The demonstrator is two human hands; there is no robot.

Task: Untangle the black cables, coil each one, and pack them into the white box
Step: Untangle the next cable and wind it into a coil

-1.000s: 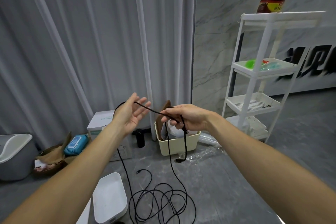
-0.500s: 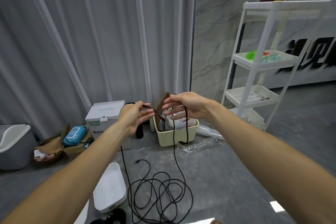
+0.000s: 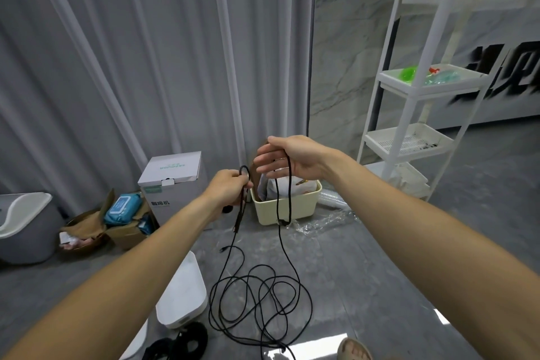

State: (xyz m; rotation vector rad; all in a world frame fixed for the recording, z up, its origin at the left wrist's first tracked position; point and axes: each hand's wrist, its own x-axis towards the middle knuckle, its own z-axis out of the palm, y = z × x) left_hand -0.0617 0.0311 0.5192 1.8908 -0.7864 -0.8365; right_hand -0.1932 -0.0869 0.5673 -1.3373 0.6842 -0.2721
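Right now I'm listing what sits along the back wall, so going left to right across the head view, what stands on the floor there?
Grey bin → brown cardboard box with blue wipes pack → white carton → cream tub → white shelf rack.

Grey floor (image 3: 365, 286) bears cables (image 3: 257, 301), white box (image 3: 182, 298).
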